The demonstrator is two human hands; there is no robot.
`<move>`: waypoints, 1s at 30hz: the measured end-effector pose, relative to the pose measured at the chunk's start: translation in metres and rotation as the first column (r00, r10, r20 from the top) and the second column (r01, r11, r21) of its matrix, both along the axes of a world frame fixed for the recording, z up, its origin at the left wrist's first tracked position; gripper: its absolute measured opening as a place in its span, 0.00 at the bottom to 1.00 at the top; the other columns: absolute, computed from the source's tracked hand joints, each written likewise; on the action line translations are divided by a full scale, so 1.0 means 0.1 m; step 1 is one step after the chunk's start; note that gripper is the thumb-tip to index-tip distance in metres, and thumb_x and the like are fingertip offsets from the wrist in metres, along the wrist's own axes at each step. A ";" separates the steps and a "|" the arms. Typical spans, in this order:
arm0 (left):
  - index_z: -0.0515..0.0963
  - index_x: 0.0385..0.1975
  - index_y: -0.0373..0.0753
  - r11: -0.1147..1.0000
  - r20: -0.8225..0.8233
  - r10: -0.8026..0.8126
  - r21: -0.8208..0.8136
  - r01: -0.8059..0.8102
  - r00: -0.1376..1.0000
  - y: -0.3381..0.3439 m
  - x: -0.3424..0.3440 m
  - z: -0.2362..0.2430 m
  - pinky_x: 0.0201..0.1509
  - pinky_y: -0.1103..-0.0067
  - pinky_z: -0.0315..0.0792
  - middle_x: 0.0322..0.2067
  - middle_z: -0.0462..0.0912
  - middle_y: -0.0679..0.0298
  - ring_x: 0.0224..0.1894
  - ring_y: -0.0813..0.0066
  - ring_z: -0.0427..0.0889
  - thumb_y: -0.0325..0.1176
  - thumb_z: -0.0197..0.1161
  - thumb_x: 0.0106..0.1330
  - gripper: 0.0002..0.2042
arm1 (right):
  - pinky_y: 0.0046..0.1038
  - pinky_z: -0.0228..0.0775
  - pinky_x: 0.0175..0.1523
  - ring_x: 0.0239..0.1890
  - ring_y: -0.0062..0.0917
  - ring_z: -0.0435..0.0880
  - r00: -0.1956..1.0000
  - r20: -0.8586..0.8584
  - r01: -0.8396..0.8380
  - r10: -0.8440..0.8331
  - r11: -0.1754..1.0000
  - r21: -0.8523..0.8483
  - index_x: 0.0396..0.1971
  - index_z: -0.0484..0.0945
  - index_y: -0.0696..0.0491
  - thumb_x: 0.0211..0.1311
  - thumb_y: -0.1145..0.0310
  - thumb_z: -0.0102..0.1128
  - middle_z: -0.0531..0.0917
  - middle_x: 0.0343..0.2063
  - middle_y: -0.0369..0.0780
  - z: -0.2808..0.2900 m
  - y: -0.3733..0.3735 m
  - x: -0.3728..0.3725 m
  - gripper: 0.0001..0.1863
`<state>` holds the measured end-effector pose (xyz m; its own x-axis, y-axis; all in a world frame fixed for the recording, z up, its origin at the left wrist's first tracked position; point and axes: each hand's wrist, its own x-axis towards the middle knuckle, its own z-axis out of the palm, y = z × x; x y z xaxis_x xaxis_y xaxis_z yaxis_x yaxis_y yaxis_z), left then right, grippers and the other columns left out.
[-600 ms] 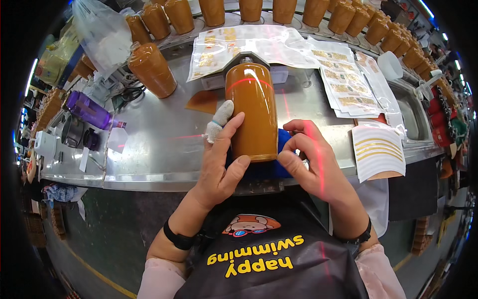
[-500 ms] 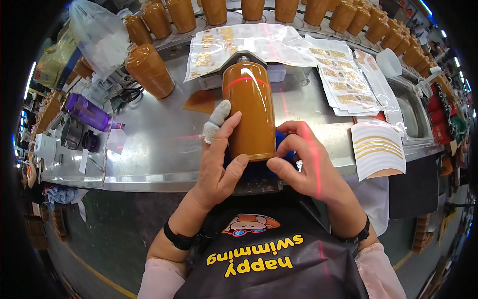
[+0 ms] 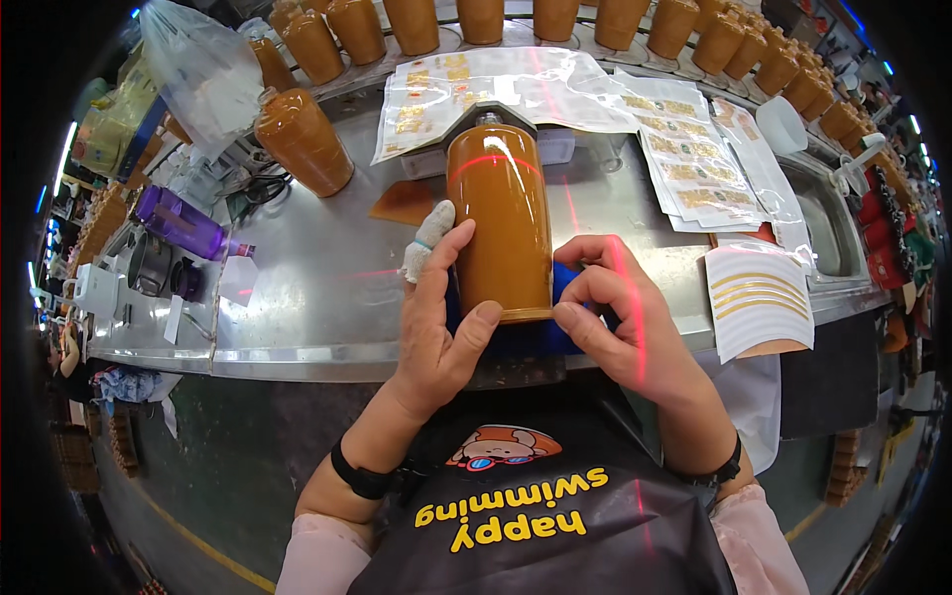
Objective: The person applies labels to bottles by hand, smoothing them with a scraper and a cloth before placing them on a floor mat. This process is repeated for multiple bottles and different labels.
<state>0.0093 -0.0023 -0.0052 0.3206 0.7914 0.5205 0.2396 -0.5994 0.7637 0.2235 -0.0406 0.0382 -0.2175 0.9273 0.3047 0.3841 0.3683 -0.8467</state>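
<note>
A glossy brown bottle [image 3: 499, 223] lies in front of me on a dark angled rest [image 3: 461, 117], its neck pointing away and its base toward me. My left hand [image 3: 436, 317] grips its left side, with the fingers along the wall and the thumb by the base edge. A grey cover with a light blue band wraps one finger. Beside the lower right of the bottle, my right hand [image 3: 625, 312] is closed in a pinch, thumb against fingers; what it holds, if anything, is too small to make out. A blue support [image 3: 540, 339] shows under the base.
Label sheets [image 3: 699, 164] and a white sheet of curved gold strips [image 3: 759, 297] lie to the right. Another brown bottle [image 3: 305, 144] stands at left, near a purple drink bottle [image 3: 178, 223]. Several brown bottles [image 3: 416, 25] line the far side. A sink [image 3: 823, 223] sits at right.
My right thumb has drawn back from the bottle's base toward the fingers, and the hand has shifted slightly right. Bottles in the middle of the far row have moved a little left.
</note>
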 end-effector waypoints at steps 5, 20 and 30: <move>0.60 0.65 0.32 0.997 0.009 0.030 -0.071 -0.029 1.000 -0.03 0.02 0.01 0.71 0.67 0.52 0.65 0.61 0.46 0.68 0.52 0.59 0.38 0.59 0.66 0.29 | 0.31 0.69 0.48 0.45 0.35 0.76 1.000 -0.001 -0.020 0.020 1.000 0.004 0.28 0.75 0.59 0.59 0.71 0.63 0.72 0.46 0.47 0.02 0.02 0.03 0.08; 0.57 0.68 0.35 0.985 -0.219 0.072 0.166 -0.036 0.973 -0.01 -0.04 0.01 0.72 0.58 0.45 0.66 0.58 0.44 0.69 0.47 0.57 0.43 0.66 0.61 0.38 | 0.27 0.68 0.47 0.43 0.32 0.75 0.999 -0.035 0.006 -0.008 0.997 -0.076 0.28 0.75 0.58 0.59 0.70 0.62 0.72 0.46 0.45 -0.07 0.00 0.04 0.07; 0.60 0.67 0.36 0.946 -0.463 0.204 0.321 -0.052 0.863 0.02 -0.10 0.12 0.73 0.57 0.43 0.65 0.63 0.46 0.69 0.51 0.59 0.44 0.68 0.58 0.39 | 0.25 0.67 0.46 0.41 0.25 0.74 0.995 -0.030 -0.092 0.095 0.992 0.081 0.27 0.75 0.58 0.59 0.72 0.63 0.72 0.45 0.44 0.24 0.04 0.00 0.07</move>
<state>-0.0007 -0.0006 0.0071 0.4977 0.6820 0.5359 0.6220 -0.7112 0.3275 0.2234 -0.0363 0.0626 -0.2906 0.8757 0.3856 0.3164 0.4683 -0.8250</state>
